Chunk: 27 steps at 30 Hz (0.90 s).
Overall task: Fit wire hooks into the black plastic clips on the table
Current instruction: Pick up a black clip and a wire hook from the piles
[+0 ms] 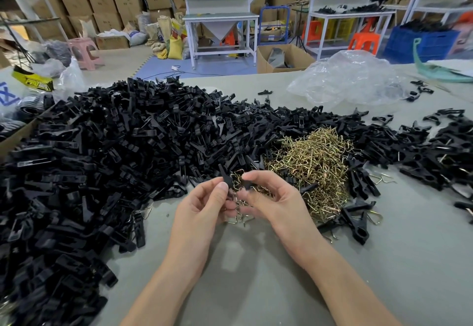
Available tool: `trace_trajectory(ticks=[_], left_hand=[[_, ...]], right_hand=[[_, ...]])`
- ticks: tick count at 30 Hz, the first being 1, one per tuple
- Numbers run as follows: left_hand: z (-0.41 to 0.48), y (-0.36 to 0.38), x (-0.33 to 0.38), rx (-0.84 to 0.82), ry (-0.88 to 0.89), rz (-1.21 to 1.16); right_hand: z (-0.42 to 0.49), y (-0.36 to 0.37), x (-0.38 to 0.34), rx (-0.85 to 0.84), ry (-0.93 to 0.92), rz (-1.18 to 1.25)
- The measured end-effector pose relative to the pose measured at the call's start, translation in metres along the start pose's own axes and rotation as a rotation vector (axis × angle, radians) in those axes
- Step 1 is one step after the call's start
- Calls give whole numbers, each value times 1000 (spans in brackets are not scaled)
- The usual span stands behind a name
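Grip: left hand (pixel 204 207), right hand (pixel 273 200) pinch small black plastic clip (pixel 226 180), brass wire hook (pixel 239 204).
Done: few fitted clips (pixel 358 225).
Remaining: huge loose heap (pixel 115 159).

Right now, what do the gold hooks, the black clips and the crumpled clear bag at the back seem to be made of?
Wire hooks: metal, likely brass-plated steel wire; they glint gold. Black clips: moulded plastic, semi-matt, with soft highlights. Bag: thin clear plastic film, crinkled and shiny.
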<state>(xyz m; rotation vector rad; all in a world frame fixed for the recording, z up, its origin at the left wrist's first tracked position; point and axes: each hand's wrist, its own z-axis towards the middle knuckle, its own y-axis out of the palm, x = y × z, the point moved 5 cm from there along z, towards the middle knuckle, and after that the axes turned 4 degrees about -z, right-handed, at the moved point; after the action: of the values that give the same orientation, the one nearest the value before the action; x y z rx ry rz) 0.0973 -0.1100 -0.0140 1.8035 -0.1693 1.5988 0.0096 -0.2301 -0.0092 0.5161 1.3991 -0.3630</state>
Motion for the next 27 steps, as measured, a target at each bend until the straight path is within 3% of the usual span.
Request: trace_trajectory(ticks=[5, 9, 18, 27], left_hand=[[-3, 1, -3, -13, 1, 135], [-5, 3, 1, -22, 72, 252], [-7, 5, 4, -31, 96, 264], [-5, 3, 2, -54, 95, 303]], right_hand=[[-2, 2, 4, -32, -8, -143], [3, 2, 12, -26, 86, 10], [7, 0, 15, -62, 16, 143], [7, -3, 15, -68, 23, 111]])
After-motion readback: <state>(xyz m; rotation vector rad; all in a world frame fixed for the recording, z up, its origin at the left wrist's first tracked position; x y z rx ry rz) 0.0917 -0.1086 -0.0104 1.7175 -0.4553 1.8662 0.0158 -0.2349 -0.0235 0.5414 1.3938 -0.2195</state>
